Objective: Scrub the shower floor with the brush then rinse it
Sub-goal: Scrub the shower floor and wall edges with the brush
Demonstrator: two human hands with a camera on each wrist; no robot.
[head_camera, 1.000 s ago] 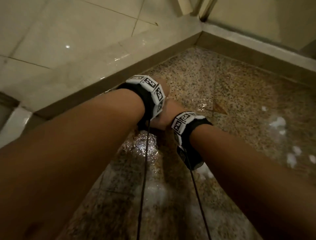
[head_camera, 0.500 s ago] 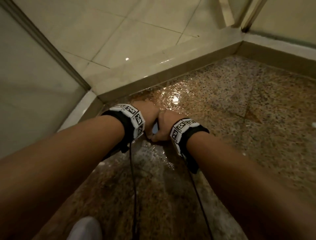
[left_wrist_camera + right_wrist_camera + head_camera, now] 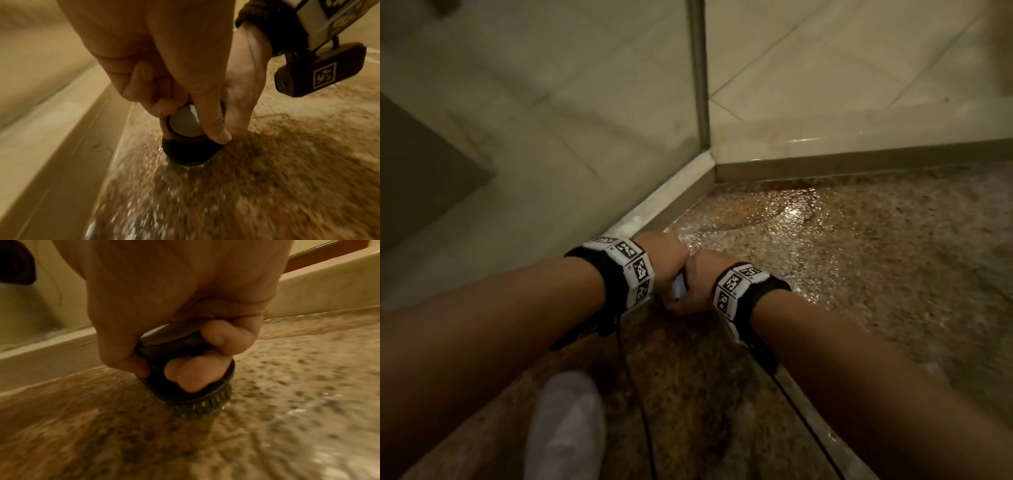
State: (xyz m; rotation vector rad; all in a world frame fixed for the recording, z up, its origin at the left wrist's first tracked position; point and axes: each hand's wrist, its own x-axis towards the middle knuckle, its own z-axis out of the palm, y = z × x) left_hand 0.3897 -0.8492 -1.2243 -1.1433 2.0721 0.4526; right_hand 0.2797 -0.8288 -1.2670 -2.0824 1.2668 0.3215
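Note:
A round black scrub brush (image 3: 197, 395) stands bristles-down on the wet speckled shower floor (image 3: 859, 260), close to the corner kerb. Both hands hold it together. My left hand (image 3: 664, 263) grips the pale-topped knob (image 3: 185, 123), its fingers (image 3: 213, 123) curled down the side. My right hand (image 3: 698, 287) wraps the same knob from the other side, and its fingers (image 3: 185, 376) press onto the black base. In the head view only a pale sliver of the brush (image 3: 678, 286) shows between the two hands.
A raised cream kerb (image 3: 859, 161) borders the floor at the back and left. A glass panel with a metal post (image 3: 698, 68) rises from the corner. My white-covered foot (image 3: 565, 428) stands on the floor near the bottom left. Water glistens near the corner (image 3: 784, 212).
Both hands have slid the brush left across the floor towards the corner by the glass panel. The foam patches on the right have left the view. My foot has come into view.

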